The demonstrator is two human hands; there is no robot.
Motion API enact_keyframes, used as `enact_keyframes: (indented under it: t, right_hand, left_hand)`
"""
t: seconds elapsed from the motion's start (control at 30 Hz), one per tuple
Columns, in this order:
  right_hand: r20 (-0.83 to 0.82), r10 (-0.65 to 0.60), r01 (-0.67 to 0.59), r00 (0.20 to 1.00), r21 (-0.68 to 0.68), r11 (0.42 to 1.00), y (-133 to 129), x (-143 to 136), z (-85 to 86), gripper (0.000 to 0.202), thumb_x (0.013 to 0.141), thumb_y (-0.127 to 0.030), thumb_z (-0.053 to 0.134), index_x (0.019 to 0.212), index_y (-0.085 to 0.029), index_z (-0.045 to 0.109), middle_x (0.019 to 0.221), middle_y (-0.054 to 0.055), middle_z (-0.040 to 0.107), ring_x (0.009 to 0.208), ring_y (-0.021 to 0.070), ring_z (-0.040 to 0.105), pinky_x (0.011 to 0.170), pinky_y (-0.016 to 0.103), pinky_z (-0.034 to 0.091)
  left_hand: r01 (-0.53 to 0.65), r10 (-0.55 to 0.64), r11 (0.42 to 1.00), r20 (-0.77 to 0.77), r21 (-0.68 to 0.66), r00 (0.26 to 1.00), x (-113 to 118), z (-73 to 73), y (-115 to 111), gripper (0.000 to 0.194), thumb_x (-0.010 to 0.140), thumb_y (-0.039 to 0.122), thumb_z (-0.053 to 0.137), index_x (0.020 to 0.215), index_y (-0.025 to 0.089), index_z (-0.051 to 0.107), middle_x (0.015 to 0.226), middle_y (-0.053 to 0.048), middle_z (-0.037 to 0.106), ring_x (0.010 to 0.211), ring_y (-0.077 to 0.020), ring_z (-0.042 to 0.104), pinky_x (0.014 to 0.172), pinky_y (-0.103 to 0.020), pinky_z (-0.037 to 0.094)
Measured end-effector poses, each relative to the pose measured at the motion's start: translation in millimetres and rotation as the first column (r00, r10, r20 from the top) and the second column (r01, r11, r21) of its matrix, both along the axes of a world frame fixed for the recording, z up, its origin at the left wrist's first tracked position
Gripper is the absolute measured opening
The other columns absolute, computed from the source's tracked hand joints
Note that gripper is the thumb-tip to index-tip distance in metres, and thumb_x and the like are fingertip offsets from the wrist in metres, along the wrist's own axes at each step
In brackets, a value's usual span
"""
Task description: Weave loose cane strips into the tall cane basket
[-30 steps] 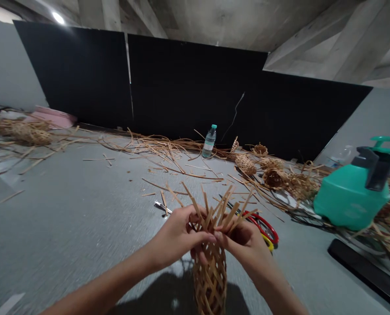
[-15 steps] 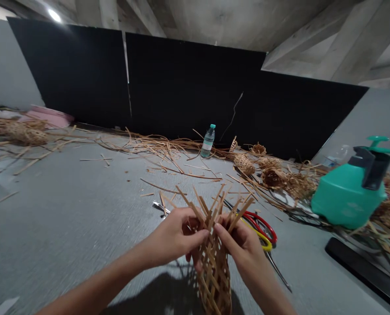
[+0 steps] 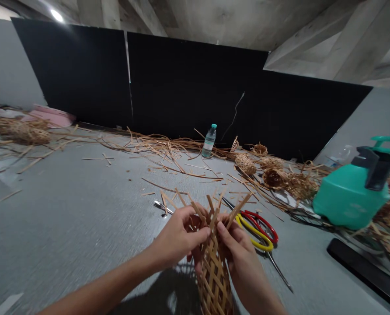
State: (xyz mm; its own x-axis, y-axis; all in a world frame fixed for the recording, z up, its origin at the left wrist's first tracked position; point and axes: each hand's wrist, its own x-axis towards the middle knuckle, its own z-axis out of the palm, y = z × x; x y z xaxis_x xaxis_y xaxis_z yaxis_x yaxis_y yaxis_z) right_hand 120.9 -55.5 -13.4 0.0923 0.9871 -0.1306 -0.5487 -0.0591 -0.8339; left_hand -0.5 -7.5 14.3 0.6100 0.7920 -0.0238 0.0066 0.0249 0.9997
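Note:
A narrow woven basket of flat tan strips stands upright between my hands, its loose strip ends fanning out at the top. My left hand is closed on the strips at the basket's left upper edge, thumb pressed toward the middle. On the other side my right hand pinches strips between thumb and fingers. The basket's lower end runs out of view. Just beyond my right hand lie scissors with red and yellow handles. A thin metal tool lies past my left hand, partly hidden.
Loose strips are strewn along the black panel. Near them stands a water bottle. Several woven baskets lie at the right, beside a green spray bottle and a long black object. More woven pieces lie far left.
The basket has turned and tilted slightly, showing its weave more plainly. Both hands keep their pinch; the right has shifted a little, uncovering more of the scissors.

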Motion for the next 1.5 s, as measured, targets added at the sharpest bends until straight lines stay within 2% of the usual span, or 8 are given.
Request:
enact_keyframes:
  t: [0.33,0.53,0.63,0.8,1.03,1.23,1.33,1.5]
  right_hand:
    - [-0.168,0.172,-0.159,0.971,0.093,0.983,2,-5,1.2,0.015,0.076,-0.031,0.059,0.078,-0.024,0.047,0.076,0.002,0.071,0.045,0.0183,0.063,0.047,0.031,0.047]
    - [-0.164,0.146,-0.145,0.976,0.014,0.989,1,-3,-10.2,0.021,0.073,-0.036,0.062,0.083,-0.025,0.048,0.074,0.003,0.071,0.056,0.0215,0.066,0.052,0.032,0.048]
    - [-0.081,0.07,-0.073,0.994,-0.035,0.997,2,0,-11.4,0.024,0.069,-0.036,0.067,0.082,-0.023,0.052,0.077,0.003,0.07,0.063,0.0188,0.065,0.057,0.029,0.048]
    - [0.191,-0.185,0.177,0.964,0.058,0.983,4,3,-0.5,0.027,0.06,-0.032,0.074,0.056,-0.018,0.051,0.05,-0.006,0.057,0.048,0.0095,0.053,0.048,0.019,0.04]
    - [0.306,-0.313,0.321,0.899,0.026,0.947,0,-3,9.9,0.028,0.054,-0.039,0.074,0.054,-0.019,0.054,0.053,-0.003,0.058,0.053,0.0146,0.054,0.053,0.024,0.042]
    - [0.245,-0.342,0.371,0.907,-0.084,0.925,-1,-5,10.1,0.03,0.05,-0.04,0.075,0.056,-0.02,0.053,0.052,-0.003,0.057,0.048,0.0138,0.052,0.047,0.024,0.042]
    - [0.271,-0.315,0.321,0.91,0.021,0.947,1,1,9.7,0.032,0.051,-0.037,0.075,0.053,-0.02,0.049,0.051,-0.004,0.055,0.05,0.0127,0.051,0.049,0.023,0.041]
    - [0.455,-0.117,0.063,0.883,0.132,0.989,6,20,15.8,0.03,0.054,-0.028,0.074,0.05,-0.019,0.046,0.047,-0.005,0.05,0.047,0.0105,0.045,0.045,0.021,0.034]
  left_hand:
    - [0.053,-0.055,0.987,-0.009,-0.15,0.998,-1,0.2,4,0.015,0.072,0.023,0.053,0.08,0.017,0.041,0.047,0.008,0.053,0.024,-0.0064,0.048,0.023,-0.01,0.028]
    - [0.056,-0.057,0.979,0.003,-0.196,0.998,0,2.0,6,0.014,0.07,0.022,0.052,0.077,0.017,0.04,0.046,0.007,0.054,0.023,-0.0052,0.045,0.023,-0.01,0.027]
    - [0.068,-0.073,0.982,-0.02,-0.177,0.997,-1,3.1,6,0.014,0.069,0.022,0.053,0.075,0.017,0.041,0.044,0.007,0.053,0.024,-0.0063,0.046,0.024,-0.01,0.028]
    - [0.041,-0.045,0.997,-0.069,-0.064,0.997,-2,7.0,-3,0.016,0.072,0.024,0.056,0.081,0.016,0.045,0.049,0.007,0.053,0.03,-0.0087,0.052,0.027,-0.013,0.032]
    - [0.049,-0.049,0.999,0.004,-0.003,0.999,1,-3.4,-11,0.011,0.078,0.024,0.052,0.078,0.017,0.043,0.061,0.005,0.052,0.032,-0.0052,0.05,0.028,-0.013,0.031]
    - [0.078,-0.079,0.997,0.047,0.024,0.996,1,-6.9,-11,0.01,0.081,0.023,0.048,0.076,0.018,0.042,0.055,0.008,0.047,0.032,-0.0045,0.05,0.029,-0.011,0.029]
    - [0.049,-0.05,0.998,0.01,0.047,0.999,0,-4.1,-11,0.009,0.081,0.022,0.048,0.076,0.017,0.043,0.055,0.007,0.047,0.032,-0.0044,0.049,0.03,-0.011,0.032]
    - [0.086,-0.086,0.996,0.018,-0.013,0.996,-1,-0.4,-9,0.013,0.081,0.022,0.048,0.082,0.019,0.035,0.063,0.005,0.054,0.033,-0.0059,0.053,0.028,-0.011,0.032]
